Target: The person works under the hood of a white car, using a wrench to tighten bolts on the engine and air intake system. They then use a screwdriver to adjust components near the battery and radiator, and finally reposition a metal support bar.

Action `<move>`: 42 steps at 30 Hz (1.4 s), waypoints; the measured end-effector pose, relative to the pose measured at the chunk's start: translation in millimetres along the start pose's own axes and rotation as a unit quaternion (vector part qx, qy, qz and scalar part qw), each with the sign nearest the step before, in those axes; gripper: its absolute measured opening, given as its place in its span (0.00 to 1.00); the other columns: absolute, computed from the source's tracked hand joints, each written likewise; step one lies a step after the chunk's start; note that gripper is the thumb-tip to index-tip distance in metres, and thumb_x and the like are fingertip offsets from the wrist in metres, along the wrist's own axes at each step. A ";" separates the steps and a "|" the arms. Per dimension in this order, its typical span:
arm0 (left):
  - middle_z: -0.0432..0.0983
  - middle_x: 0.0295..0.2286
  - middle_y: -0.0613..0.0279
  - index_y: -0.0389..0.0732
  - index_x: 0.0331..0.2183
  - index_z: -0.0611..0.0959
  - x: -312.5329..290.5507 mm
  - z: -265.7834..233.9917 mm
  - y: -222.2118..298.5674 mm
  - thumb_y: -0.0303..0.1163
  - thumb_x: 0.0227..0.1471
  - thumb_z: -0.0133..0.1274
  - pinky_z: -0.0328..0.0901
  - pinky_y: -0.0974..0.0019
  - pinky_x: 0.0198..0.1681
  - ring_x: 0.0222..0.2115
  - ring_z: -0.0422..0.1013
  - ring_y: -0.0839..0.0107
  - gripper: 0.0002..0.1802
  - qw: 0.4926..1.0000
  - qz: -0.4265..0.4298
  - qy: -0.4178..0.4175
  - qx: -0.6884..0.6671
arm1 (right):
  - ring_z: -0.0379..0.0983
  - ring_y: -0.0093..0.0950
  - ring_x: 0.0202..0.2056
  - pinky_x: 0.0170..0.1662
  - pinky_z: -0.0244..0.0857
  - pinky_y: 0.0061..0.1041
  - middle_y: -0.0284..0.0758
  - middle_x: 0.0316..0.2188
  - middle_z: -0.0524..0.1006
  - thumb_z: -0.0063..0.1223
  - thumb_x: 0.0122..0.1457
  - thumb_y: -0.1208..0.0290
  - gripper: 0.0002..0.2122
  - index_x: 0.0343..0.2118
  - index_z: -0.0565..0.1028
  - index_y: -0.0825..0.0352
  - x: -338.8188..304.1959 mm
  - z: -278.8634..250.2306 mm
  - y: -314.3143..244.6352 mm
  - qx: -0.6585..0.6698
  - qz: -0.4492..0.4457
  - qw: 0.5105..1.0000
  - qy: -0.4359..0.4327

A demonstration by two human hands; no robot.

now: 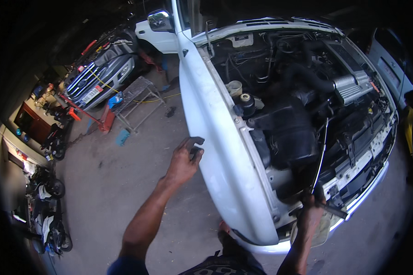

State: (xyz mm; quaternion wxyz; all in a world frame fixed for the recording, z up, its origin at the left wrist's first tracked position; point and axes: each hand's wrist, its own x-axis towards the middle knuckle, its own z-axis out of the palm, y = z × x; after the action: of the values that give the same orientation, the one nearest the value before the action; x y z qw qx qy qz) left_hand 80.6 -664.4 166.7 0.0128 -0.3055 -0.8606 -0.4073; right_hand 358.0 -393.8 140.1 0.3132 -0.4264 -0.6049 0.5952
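Observation:
My left hand [187, 156] hangs beside the white fender [215, 137] of a car, its fingers loosely curved and apart, with nothing visible between them. Over the front corner of the engine bay, my right hand [311, 211] is closed on a long-shafted metal tool. Its thin shiny shaft [322, 156] points away from me, with the far end among the engine parts. A dark bar handle [333, 210] sticks out to the right of my grip, crosswise to the shaft. Nearby sit a black plastic housing [287, 130] and a reservoir with a dark cap [247, 101].
A silver engine cover [351, 89] lies farther back in the bay. At the front, the exposed white crossmember [339, 183] spans the car. To the left stand a metal stand [140, 91], a red floor jack [106, 120], another vehicle [101, 78] and parked motorcycles [50, 215].

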 end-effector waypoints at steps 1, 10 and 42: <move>0.78 0.41 0.54 0.37 0.49 0.78 33.2 8.1 0.3 0.23 0.60 0.56 0.73 0.65 0.41 0.37 0.79 0.66 0.15 1.000 0.029 -0.009 -0.005 | 0.72 0.29 0.42 0.49 0.66 0.27 0.42 0.44 0.76 0.54 0.60 0.73 0.25 0.60 0.66 0.77 -3.1 8.3 -0.8 -0.012 0.000 1.000 0.017; 0.79 0.39 0.49 0.37 0.48 0.78 272.5 79.1 52.5 0.26 0.55 0.58 0.73 0.57 0.41 0.36 0.79 0.57 0.18 0.967 0.240 -0.008 -0.081 | 0.70 0.27 0.38 0.43 0.66 0.26 0.37 0.39 0.75 0.53 0.59 0.71 0.25 0.59 0.69 0.74 -37.9 106.1 14.6 0.099 -0.029 0.988 0.115; 0.78 0.41 0.43 0.33 0.42 0.80 412.1 143.8 14.5 0.32 0.54 0.58 0.69 0.51 0.51 0.46 0.74 0.46 0.16 0.772 0.449 -0.439 -0.099 | 0.76 0.29 0.44 0.47 0.70 0.27 0.42 0.47 0.79 0.46 0.58 0.84 0.21 0.57 0.73 0.73 -40.0 116.4 42.8 -0.166 -0.084 0.832 0.522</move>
State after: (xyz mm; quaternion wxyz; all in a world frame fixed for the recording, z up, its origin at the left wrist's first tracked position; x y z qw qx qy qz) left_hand -214.1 -343.2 192.4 -0.2154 -0.8026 -0.4918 -0.2598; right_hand 278.6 -485.1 92.0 0.5559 -0.6668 -0.4743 0.1462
